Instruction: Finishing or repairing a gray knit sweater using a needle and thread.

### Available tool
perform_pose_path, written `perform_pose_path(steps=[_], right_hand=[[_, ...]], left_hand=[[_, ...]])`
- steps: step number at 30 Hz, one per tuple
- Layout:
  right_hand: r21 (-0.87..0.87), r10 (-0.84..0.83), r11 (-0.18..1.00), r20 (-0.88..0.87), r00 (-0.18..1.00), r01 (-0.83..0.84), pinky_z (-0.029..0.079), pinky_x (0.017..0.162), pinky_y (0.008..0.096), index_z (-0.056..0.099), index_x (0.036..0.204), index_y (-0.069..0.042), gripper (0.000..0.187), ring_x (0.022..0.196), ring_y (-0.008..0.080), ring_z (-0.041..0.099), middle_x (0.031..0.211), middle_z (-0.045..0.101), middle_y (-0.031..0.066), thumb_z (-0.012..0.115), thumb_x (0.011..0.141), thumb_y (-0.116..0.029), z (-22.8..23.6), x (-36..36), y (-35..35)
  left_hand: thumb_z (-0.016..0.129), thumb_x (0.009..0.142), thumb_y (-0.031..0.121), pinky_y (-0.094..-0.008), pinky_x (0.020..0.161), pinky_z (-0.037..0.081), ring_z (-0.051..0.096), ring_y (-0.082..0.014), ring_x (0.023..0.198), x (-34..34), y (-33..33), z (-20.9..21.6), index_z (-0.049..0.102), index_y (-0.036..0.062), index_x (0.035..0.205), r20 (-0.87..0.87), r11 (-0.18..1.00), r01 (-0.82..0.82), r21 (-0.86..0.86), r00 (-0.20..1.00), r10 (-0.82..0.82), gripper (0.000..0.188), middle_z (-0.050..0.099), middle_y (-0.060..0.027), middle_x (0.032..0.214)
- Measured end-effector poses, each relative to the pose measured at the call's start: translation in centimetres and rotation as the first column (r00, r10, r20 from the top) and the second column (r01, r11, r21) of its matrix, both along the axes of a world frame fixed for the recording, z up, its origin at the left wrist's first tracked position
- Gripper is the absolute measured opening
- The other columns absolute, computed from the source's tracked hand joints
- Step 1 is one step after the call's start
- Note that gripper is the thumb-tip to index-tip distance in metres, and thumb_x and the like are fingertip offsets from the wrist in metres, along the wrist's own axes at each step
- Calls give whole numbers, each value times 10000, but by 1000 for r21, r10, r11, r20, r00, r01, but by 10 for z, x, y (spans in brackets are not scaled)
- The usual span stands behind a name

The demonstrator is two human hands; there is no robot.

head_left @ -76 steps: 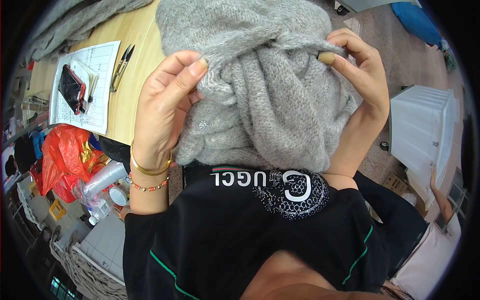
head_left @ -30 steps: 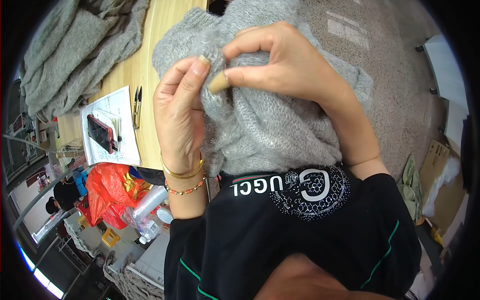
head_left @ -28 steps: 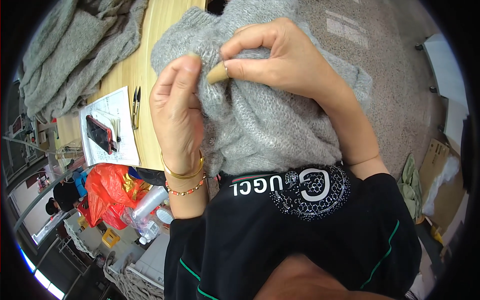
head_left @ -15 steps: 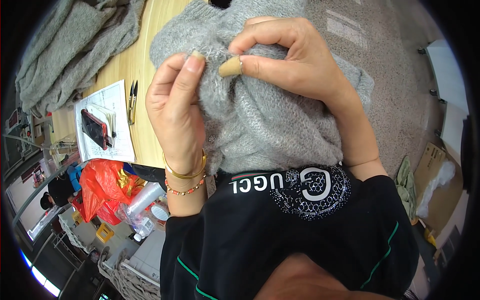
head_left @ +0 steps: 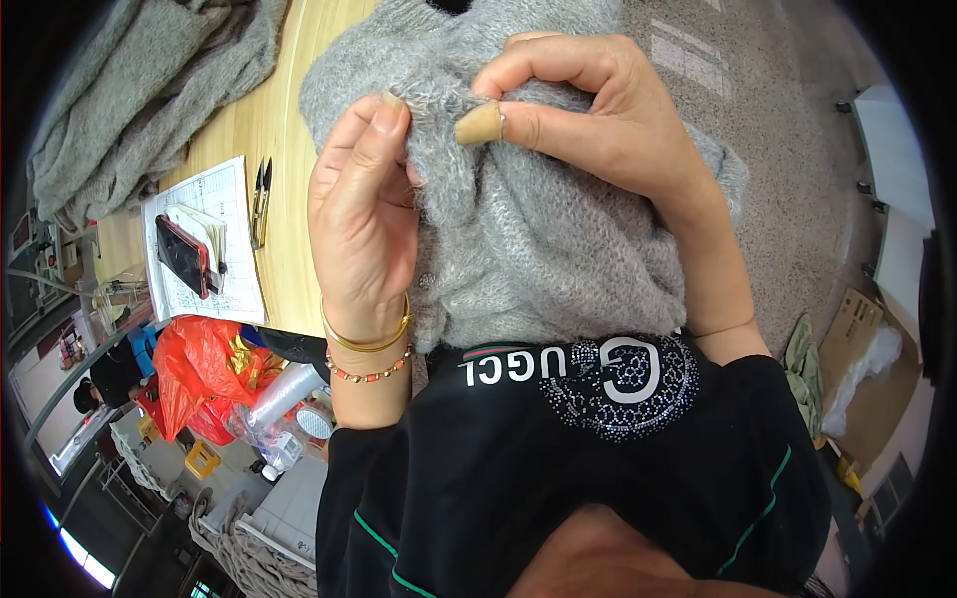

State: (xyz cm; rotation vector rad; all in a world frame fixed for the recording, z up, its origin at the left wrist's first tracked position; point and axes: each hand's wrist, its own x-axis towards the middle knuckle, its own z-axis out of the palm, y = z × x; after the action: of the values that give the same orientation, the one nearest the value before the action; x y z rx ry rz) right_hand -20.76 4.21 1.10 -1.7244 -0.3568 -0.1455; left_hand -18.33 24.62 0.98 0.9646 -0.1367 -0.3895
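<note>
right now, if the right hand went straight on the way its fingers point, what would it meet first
First, the grey knit garment bunched right at the right hand, which points left; beyond that, probably the left hand, though depth is hard to judge.

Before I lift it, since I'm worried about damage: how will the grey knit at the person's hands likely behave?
The grey knit would probably droop rather than hold a shape, since it lies in soft folds. Its fuzzy, loose-looking stitches suggest it may stretch, and likely catch rather than slide.
</note>
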Motion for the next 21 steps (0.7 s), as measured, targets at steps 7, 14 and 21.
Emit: perform_pose_path(steps=[7,14,21], right_hand=[[-54,-65,997,-23,998,63,494,775,222,709,914,-15,118,850,93,644,870,698,22,721,801,-47,5,-3,3],[-82,-33,996,-19,999,31,490,769,220,699,896,-16,109,842,92,642,868,696,24,733,802,-58,5,-2,2],[51,40,998,-64,997,-37,482,773,216,686,907,-7,125,849,79,622,884,686,13,741,821,-79,3,0,4]], left_hand=[[638,949,96,-187,804,471,626,-86,892,-3,-4,3,651,-3,1049,106,1000,10,16,994,-12,141,684,-33,978],[629,943,57,-233,832,497,650,-105,874,-4,-5,3,651,-8,1037,123,996,-6,86,992,-4,116,698,-66,967],[587,981,145,-260,940,439,608,-97,1011,-3,-4,-1,657,23,1032,-326,931,104,-350,918,-225,149,688,-37,1008]])
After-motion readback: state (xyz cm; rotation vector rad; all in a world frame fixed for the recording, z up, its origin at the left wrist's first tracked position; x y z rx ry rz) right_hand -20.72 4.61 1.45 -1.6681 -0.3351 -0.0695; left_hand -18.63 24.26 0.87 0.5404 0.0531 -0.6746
